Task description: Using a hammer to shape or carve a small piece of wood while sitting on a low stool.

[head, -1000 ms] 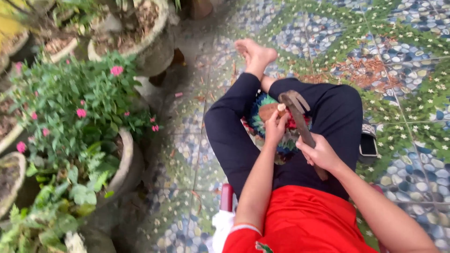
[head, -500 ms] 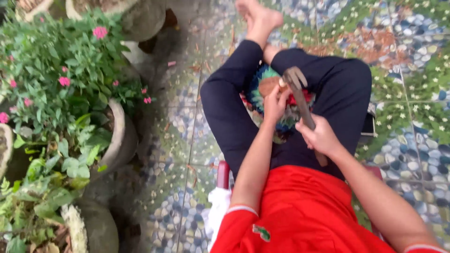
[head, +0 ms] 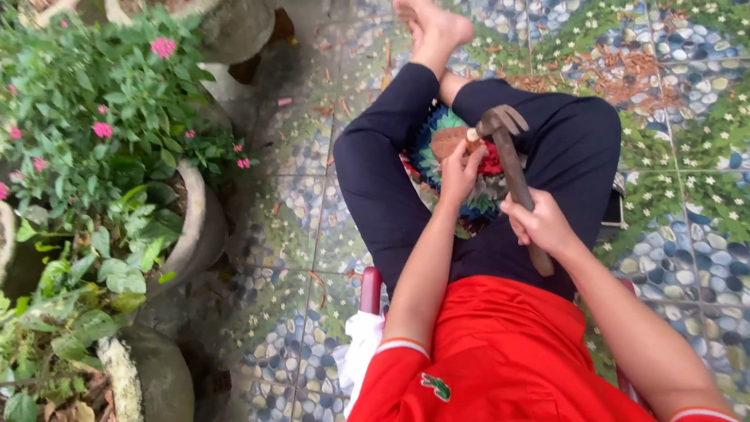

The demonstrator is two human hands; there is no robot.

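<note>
Down in our lap, we are holding a small brown nut [head: 451, 141] over a many-coloured cloth [head: 437, 160] that is lying between our crossed legs [head: 375, 172]. Our left hand [head: 461, 168] is pinching the nut, its grip clenched on it with the fingers [head: 473, 150] curling up against the head of a hammer [head: 512, 168]. That claw head is resting right at the nut, touching or just beside it; we cannot tell which. Our right hand [head: 539, 223] is grasping the hammer's wooden handle at about its middle, grip closed around it, and the end of the handle is sticking out below the hand toward our red shirt [head: 500, 359].

We are sitting with dark trousers on and bare feet [head: 437, 27] stretching out over a floor [head: 312, 234] of pebble-patterned tiles with small white flowers. Reddish-brown scraps [head: 625, 82] are lying on the tiles beyond our right knee. A dark flat thing [head: 613, 207] is showing just beside our right thigh. To our left, stone pots [head: 199, 227] are standing with leafy plants [head: 94, 117] carrying pink blooms [head: 163, 47]. A white cloth [head: 361, 352] is hanging by our left hip, next to a red seat edge [head: 370, 285].
</note>
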